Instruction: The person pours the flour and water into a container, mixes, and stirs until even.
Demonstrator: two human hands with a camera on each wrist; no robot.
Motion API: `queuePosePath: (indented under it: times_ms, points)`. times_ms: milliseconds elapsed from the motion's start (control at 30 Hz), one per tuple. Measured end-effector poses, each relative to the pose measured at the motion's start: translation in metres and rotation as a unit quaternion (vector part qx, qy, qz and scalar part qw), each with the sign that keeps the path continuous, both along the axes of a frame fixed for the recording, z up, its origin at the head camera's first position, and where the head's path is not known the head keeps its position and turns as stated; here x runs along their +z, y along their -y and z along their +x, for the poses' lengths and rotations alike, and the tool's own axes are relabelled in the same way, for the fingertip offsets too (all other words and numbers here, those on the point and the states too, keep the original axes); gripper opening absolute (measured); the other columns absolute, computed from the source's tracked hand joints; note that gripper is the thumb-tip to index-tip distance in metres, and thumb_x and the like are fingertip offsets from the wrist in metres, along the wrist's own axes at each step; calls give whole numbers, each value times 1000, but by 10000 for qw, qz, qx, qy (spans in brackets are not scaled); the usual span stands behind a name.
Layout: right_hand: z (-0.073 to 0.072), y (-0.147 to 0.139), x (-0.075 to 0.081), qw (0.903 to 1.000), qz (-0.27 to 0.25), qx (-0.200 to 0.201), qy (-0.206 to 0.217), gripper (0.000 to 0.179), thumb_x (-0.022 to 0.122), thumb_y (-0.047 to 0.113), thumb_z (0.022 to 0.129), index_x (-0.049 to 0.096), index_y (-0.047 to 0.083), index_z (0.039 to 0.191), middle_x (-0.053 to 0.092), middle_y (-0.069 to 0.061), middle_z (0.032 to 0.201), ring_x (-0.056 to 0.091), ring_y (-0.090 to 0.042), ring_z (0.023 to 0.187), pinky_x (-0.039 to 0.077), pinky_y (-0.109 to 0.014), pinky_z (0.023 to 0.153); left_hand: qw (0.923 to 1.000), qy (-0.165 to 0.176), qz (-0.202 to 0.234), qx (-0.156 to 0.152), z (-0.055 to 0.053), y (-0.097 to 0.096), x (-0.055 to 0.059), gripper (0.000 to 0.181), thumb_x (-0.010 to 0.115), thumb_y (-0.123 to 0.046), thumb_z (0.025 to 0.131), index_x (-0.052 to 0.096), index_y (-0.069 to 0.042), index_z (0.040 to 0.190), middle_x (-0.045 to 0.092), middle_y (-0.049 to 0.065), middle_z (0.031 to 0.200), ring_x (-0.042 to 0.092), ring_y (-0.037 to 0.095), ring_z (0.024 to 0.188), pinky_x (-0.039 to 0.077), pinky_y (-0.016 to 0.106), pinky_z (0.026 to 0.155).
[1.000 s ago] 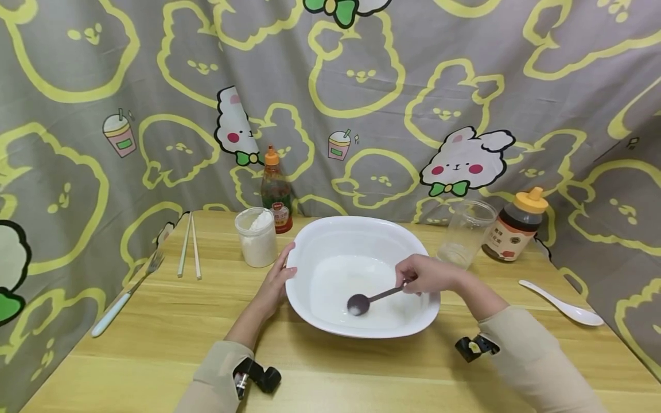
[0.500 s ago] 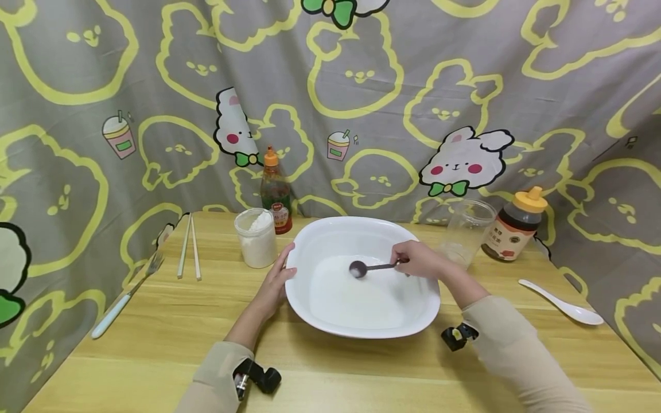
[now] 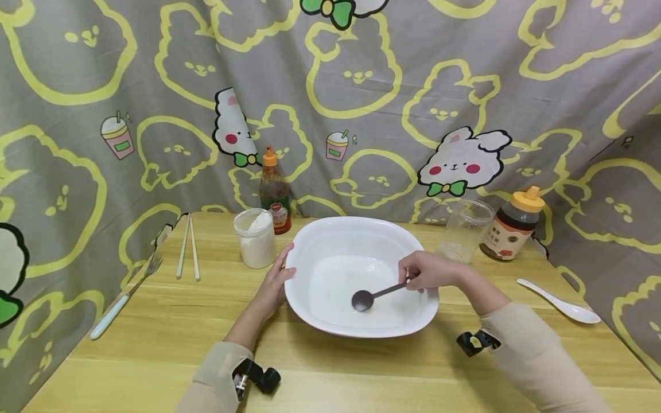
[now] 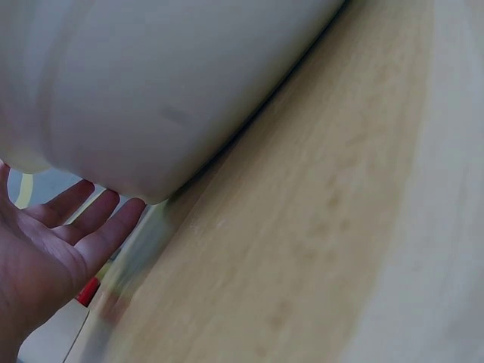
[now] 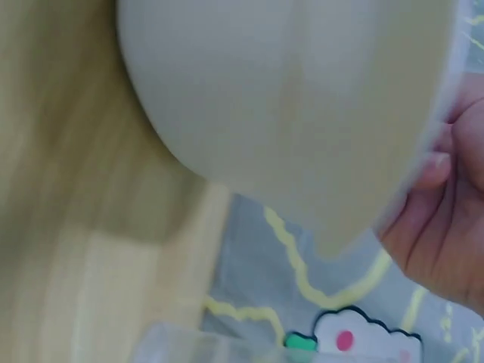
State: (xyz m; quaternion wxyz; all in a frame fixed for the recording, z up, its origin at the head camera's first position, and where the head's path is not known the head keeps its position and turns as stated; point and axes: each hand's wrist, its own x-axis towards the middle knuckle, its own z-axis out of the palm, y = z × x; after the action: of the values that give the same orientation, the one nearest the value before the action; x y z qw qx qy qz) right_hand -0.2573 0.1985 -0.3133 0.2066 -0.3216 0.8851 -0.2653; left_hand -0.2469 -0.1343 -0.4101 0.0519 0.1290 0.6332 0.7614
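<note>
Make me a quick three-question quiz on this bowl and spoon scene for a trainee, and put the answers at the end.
1. Which of the person's hands holds the dark spoon?
2. True or false: in the head view, the chopsticks lie between the fork and the jar of white powder.
3. What is the left hand touching?
A) the sauce bottle
B) the white bowl
C) the white spoon

Key: 1. The right hand. 2. True. 3. B.
</note>
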Motion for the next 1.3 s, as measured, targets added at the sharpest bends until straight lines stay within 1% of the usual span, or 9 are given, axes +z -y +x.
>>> queuePosePath:
  times_ms: [200,267,367,533,700,800,900,1100,1300]
  points:
    - [-8,-6,10,9935,516,-624,-796,11,54,-5,71,57,6,73,49,0,58,45,-13,51,38,-25,45,10000,63,51,-51,0,1,-1,56,43,-19,86,20,-25,137,9,3,142,32,37,115,38,49,83]
    - [-14,-1,6,9907,521,-766,-996,11,54,-4,72,57,7,72,50,0,58,46,-13,51,38,-26,46,9999,93,67,-53,0,2,-1,56,43,-18,86,20,-26,136,10,2,141,33,37,114,38,48,83]
    - [-20,11,-4,9915,243,-845,-957,9,55,-1,75,57,7,75,51,-1,57,45,-12,48,38,-25,44,9999,104,79,-34,1,2,-1,55,43,-19,86,21,-27,136,12,2,141,33,37,114,38,48,83]
    - [-21,30,-18,9972,-441,-511,-323,5,55,0,78,58,5,80,52,-4,54,41,-11,43,35,-23,39,9998,143,98,3,1,1,-2,55,44,-19,86,22,-27,136,14,3,140,35,38,112,40,47,81]
    - [-11,31,-17,9984,-514,28,236,6,56,-1,78,60,4,81,52,-4,54,39,-9,42,34,-20,39,9999,97,80,10,1,1,-2,56,43,-19,86,21,-25,136,15,4,140,36,38,111,41,45,80]
    - [-3,22,-9,9989,-317,284,194,8,57,-2,76,61,4,78,52,-2,54,42,-9,44,35,-20,41,9999,71,84,12,1,1,-1,55,42,-18,86,20,-24,137,15,5,140,36,38,111,41,46,79]
    - [2,10,2,9994,-73,340,-29,10,56,-5,72,61,4,75,51,1,55,45,-9,47,38,-22,43,9999,84,83,19,1,1,0,55,42,-18,87,20,-24,137,15,4,140,36,38,111,41,47,80]
    - [0,-12,19,9967,475,-306,-587,14,54,-6,69,59,6,71,49,1,57,43,-12,49,37,-24,43,9999,141,46,16,1,1,0,55,43,-19,86,21,-26,136,15,3,140,36,38,112,40,47,81]
    - [-18,-6,12,9892,644,-865,-993,12,54,-5,71,60,5,72,50,-1,60,45,-14,54,38,-25,47,9999,102,-16,54,1,1,0,55,43,-21,85,22,-27,136,15,3,140,37,35,112,41,45,81]
